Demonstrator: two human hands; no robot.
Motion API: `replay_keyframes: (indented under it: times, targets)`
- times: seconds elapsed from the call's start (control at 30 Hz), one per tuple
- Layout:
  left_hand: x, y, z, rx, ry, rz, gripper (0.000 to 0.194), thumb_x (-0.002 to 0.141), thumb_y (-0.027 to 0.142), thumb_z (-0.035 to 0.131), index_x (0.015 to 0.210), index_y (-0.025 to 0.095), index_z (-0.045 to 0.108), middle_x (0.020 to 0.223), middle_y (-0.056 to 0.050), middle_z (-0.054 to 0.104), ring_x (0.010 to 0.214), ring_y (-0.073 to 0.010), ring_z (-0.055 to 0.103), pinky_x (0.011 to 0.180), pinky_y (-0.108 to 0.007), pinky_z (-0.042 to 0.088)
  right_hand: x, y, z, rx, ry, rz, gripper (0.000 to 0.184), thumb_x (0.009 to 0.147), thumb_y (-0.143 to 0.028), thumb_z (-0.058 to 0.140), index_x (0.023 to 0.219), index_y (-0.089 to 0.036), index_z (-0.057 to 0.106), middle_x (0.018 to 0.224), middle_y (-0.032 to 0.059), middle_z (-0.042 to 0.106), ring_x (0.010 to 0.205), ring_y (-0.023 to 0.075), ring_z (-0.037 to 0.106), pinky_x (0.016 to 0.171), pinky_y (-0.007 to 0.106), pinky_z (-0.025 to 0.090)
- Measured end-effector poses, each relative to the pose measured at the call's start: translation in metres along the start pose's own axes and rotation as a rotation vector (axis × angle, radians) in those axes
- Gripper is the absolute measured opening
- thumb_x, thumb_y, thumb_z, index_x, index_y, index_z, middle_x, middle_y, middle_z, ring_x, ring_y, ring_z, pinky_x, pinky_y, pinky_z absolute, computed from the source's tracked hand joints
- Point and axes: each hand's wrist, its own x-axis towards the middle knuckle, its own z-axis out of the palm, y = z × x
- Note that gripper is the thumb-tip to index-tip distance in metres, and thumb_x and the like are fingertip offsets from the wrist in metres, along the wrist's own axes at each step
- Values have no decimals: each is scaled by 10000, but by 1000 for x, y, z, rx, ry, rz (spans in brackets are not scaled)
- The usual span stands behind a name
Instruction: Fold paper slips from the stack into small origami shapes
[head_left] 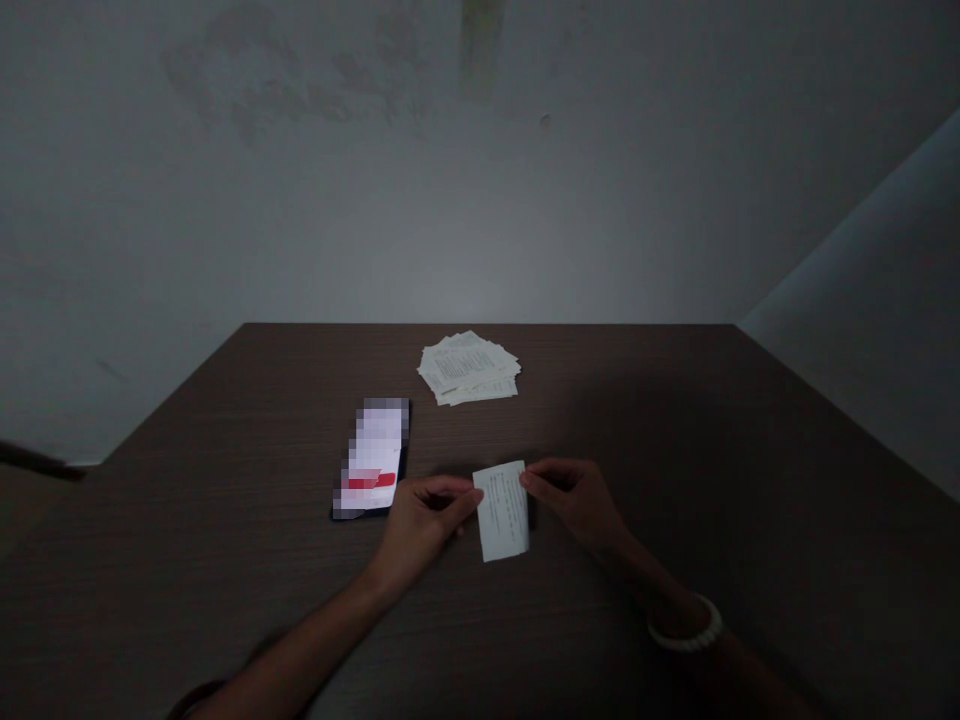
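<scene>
Between my two hands is a small white slip of paper with lines of print too small to read. My left hand pinches its left edge between thumb and fingers. At the upper right corner, my right hand pinches the same slip. A bracelet of pale beads circles my right wrist. Farther back on the table lies a loose, fanned pile of similar printed paper slips. Just left of my left hand rests a smartphone, its lit screen blurred out apart from a red bar.
The dark wood-grain table meets a stained grey wall along its far edge. Pale slanting material borders the right side. A dark narrow edge shows at far left. The room is dim.
</scene>
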Motion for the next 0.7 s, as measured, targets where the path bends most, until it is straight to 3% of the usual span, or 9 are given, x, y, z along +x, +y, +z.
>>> replay_keyframes:
  times: [0.2, 0.53, 0.7]
  targets:
    - [-1, 3, 0, -36, -2, -14, 245, 701, 357, 741, 759, 119, 743, 552, -18, 622, 455, -79, 445, 417, -176, 320, 0, 1, -2, -27, -10, 5, 185, 721, -365, 737, 760, -186, 756, 760, 47, 755, 701, 201, 704, 629, 284, 542]
    - [-2, 2, 1, 1, -3, 16, 248, 715, 371, 731, 748, 125, 730, 604, -38, 651, 471, -85, 468, 435, -184, 350, -4, -4, 3, -76, 82, -30, 146, 707, -331, 745, 724, -187, 755, 712, 45, 750, 656, 201, 705, 580, 276, 553]
    - [-2, 4, 1, 23, -58, 22, 243, 723, 379, 718, 738, 137, 735, 638, -48, 677, 465, -85, 473, 439, -189, 369, -3, -5, 4, -78, 136, -34, 166, 708, -349, 741, 714, -183, 750, 708, 49, 747, 648, 203, 701, 572, 282, 552]
